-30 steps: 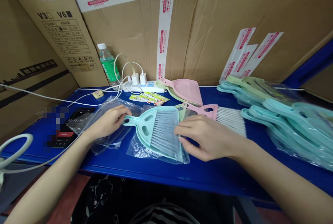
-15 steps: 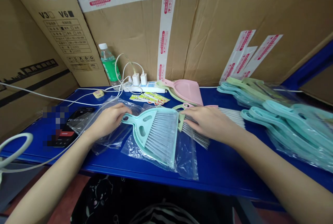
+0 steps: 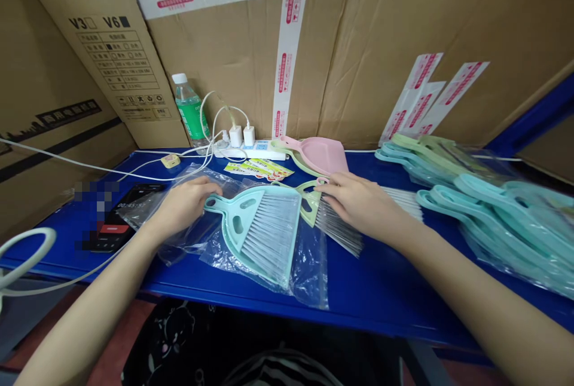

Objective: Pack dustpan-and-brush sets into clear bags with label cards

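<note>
A teal dustpan with a matching brush (image 3: 264, 230) nested in it lies on clear plastic bags at the front of the blue table. My left hand (image 3: 191, 202) has its fingers curled round the end of the set's handle. Right of it, a green brush (image 3: 309, 210) with grey bristles lies flat, partly covered by the teal pan. My right hand (image 3: 359, 202) is over a pink brush (image 3: 321, 181), fingers bent at its handle; the hand hides most of that handle. The pink brush's pale bristles (image 3: 406, 201) show beyond my wrist.
A pink dustpan (image 3: 323, 156) lies on a green one at the back. Bagged teal and green sets (image 3: 506, 207) are piled at the right. A power strip (image 3: 255, 150), cables, a bottle (image 3: 192, 114) and a phone (image 3: 121, 218) occupy the left. Cardboard boxes (image 3: 359, 63) wall the rear.
The teal set has shifted left with my left hand, uncovering more of the green brush. My right hand has moved slightly left and up, and its fingers are more bent.
</note>
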Action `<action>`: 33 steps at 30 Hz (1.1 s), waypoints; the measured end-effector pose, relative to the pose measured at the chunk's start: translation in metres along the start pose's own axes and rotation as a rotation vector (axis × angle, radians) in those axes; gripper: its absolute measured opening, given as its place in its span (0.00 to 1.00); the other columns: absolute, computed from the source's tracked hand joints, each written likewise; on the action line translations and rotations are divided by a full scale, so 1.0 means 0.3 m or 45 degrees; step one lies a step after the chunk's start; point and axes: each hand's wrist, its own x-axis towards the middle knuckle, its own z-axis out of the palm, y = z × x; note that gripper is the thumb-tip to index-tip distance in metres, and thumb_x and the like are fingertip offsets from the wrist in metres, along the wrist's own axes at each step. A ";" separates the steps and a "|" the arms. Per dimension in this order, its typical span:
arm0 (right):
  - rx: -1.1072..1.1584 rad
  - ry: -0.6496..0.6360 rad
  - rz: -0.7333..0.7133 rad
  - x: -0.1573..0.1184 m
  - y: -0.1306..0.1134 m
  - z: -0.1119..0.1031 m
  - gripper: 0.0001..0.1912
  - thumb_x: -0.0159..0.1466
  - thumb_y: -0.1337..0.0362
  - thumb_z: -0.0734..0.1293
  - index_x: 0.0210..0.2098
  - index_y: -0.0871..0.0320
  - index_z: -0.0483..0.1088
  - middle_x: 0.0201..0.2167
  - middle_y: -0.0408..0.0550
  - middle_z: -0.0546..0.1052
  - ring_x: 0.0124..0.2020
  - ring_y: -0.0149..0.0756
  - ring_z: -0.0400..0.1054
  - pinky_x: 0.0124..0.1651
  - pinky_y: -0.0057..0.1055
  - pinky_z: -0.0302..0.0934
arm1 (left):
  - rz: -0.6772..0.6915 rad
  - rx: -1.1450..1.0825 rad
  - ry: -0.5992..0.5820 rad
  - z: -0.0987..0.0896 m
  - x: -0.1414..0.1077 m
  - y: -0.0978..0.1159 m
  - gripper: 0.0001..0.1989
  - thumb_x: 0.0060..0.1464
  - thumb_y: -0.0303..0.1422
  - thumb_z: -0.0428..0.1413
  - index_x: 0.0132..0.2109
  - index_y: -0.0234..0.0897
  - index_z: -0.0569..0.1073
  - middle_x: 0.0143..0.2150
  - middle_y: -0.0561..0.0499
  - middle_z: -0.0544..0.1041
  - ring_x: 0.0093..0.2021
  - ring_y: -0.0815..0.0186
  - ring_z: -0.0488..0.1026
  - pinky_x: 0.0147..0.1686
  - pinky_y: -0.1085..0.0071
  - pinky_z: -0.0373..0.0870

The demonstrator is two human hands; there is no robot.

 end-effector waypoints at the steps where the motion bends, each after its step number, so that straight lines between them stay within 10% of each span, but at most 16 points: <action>1: 0.007 0.035 -0.028 0.002 0.001 0.007 0.14 0.63 0.72 0.60 0.41 0.59 0.77 0.36 0.54 0.78 0.41 0.43 0.73 0.38 0.34 0.66 | -0.008 0.031 -0.003 -0.002 0.000 0.002 0.16 0.58 0.29 0.43 0.39 0.41 0.77 0.40 0.50 0.77 0.39 0.62 0.75 0.39 0.68 0.70; 11: 0.027 0.038 -0.282 0.170 0.005 0.062 0.17 0.63 0.75 0.60 0.46 0.58 0.75 0.44 0.53 0.79 0.46 0.42 0.72 0.48 0.42 0.66 | -0.079 0.258 0.025 -0.010 -0.010 0.001 0.15 0.52 0.25 0.46 0.38 0.45 0.76 0.39 0.51 0.78 0.35 0.62 0.76 0.27 0.72 0.65; 19: -0.019 -0.011 -0.367 0.305 -0.026 0.099 0.11 0.62 0.76 0.63 0.31 0.62 0.77 0.31 0.54 0.80 0.37 0.42 0.74 0.47 0.40 0.62 | -0.146 0.319 0.036 -0.012 -0.018 0.009 0.17 0.52 0.24 0.46 0.37 0.44 0.77 0.38 0.51 0.78 0.31 0.63 0.75 0.22 0.72 0.59; 33: 0.052 0.249 -0.317 0.182 -0.002 -0.023 0.17 0.66 0.74 0.56 0.37 0.57 0.77 0.35 0.52 0.77 0.42 0.42 0.70 0.44 0.39 0.62 | -0.140 0.362 0.033 -0.010 -0.023 0.004 0.17 0.53 0.25 0.45 0.38 0.43 0.77 0.36 0.50 0.77 0.32 0.62 0.74 0.24 0.71 0.64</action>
